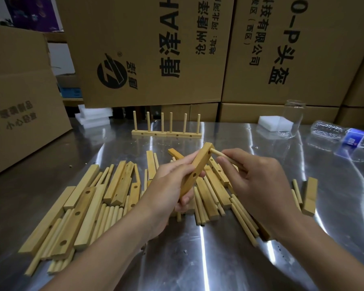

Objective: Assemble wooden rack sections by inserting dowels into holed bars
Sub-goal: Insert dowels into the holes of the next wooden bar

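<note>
Pale wooden holed bars and round dowels [82, 206] are heaped loosely on the near part of a shiny metal table [198, 259]. Above the heap, one honey-coloured wooden bar with round holes [199, 166] is gripped by the left hand [170, 192], fingers curled round its lower half, and is held tilted with its top end away. A thin pale wooden dowel [218, 153] is pinched in the right hand [261, 179], its tip set at the bar's top hole; whether it has gone in cannot be told. Farther back, two finished rack sections [166, 134] are stood end to end, each with three upright dowels. To the right, a clear glass jar [290, 120] is stood before a white foam block [269, 122], and a clear plastic bottle [340, 136] is laid on its side. Brown printed cardboard boxes [145, 49] are stacked behind.
</note>
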`<state>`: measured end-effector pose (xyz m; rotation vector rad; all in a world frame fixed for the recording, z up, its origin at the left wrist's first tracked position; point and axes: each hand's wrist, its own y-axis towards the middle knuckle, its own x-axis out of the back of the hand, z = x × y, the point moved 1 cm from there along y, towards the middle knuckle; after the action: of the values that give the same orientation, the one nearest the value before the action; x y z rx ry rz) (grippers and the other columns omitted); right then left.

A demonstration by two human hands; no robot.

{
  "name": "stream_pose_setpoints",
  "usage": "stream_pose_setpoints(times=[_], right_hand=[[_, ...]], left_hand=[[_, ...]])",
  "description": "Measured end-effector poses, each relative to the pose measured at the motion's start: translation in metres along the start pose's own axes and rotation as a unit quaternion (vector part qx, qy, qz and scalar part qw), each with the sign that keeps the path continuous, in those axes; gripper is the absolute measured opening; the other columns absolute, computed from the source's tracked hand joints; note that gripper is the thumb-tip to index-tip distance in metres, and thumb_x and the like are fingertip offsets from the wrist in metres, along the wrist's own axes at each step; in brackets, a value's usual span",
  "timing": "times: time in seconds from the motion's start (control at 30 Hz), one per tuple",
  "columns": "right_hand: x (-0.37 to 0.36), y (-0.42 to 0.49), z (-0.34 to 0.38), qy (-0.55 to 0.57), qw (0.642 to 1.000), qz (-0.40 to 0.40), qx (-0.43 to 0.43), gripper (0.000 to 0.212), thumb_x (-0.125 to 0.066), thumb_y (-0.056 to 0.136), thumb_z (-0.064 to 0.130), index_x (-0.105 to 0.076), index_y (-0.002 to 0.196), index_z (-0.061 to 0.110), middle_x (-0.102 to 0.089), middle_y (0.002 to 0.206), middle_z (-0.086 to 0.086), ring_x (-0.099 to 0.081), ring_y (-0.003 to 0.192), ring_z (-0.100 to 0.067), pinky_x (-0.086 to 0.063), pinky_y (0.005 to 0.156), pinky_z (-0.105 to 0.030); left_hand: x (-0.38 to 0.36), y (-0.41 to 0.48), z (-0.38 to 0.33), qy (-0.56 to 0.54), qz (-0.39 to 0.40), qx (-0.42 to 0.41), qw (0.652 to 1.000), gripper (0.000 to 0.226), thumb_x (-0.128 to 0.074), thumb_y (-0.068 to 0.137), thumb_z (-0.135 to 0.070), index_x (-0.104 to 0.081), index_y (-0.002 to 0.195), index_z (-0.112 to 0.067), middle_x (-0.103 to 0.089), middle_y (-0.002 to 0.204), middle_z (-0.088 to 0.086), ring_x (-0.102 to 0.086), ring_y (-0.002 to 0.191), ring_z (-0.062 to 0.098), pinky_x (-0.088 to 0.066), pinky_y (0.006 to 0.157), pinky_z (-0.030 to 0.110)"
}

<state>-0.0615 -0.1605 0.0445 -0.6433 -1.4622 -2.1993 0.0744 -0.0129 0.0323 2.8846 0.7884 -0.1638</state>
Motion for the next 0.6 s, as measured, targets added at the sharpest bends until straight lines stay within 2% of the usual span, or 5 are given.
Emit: stream_pose_setpoints(times=[0.2, 0.33, 0.5, 0.6], right_hand=[[0.004, 0.001, 0.002, -0.040, 0.999, 0.000, 0.021, 0.027, -0.059, 0.103, 0.048, -0.080, 0.105, 0.031, -0.066, 0.062, 0.008, -0.061, 0.055, -0.014, -0.052, 0.052, -0.040], [0.004, 0.003, -0.003, -0.034, 0.999, 0.029, 0.022, 0.033, -0.056, 0.105, 0.050, -0.076, 0.092, 0.027, -0.065, 0.067, 0.008, -0.060, 0.061, -0.010, -0.051, 0.054, -0.040], [0.008, 0.007, -0.007, 0.018, 0.998, 0.058, 0.021, 0.032, -0.057, 0.106, 0.044, -0.075, 0.088, 0.025, -0.062, 0.061, 0.007, -0.059, 0.057, -0.012, -0.049, 0.053, -0.041], [0.004, 0.005, -0.003, 0.092, 0.991, 0.092, -0.037, 0.037, -0.058, 0.106, 0.044, -0.076, 0.082, 0.022, -0.054, 0.052, 0.004, -0.048, 0.048, -0.014, -0.042, 0.052, -0.040]], left_hand=[[-0.007, -0.002, 0.001, -0.017, 0.000, 0.009, 1.000, 0.041, -0.044, 0.113, -0.020, -0.065, 0.144, -0.038, -0.073, 0.101, 0.001, -0.041, 0.049, 0.009, -0.032, 0.040, 0.021], [-0.009, -0.007, 0.002, 0.100, -0.010, -0.046, 0.994, 0.042, -0.044, 0.114, -0.025, -0.061, 0.145, -0.047, -0.073, 0.105, 0.001, -0.044, 0.050, 0.009, -0.036, 0.043, 0.021], [-0.012, -0.009, 0.004, 0.129, -0.011, -0.079, 0.989, 0.043, -0.042, 0.114, -0.025, -0.060, 0.145, -0.050, -0.072, 0.103, 0.002, -0.043, 0.049, 0.011, -0.038, 0.045, 0.021], [-0.015, -0.011, 0.007, 0.141, -0.022, -0.099, 0.985, 0.043, -0.043, 0.114, -0.026, -0.060, 0.144, -0.052, -0.071, 0.101, 0.010, -0.041, 0.048, 0.013, -0.036, 0.044, 0.024]])
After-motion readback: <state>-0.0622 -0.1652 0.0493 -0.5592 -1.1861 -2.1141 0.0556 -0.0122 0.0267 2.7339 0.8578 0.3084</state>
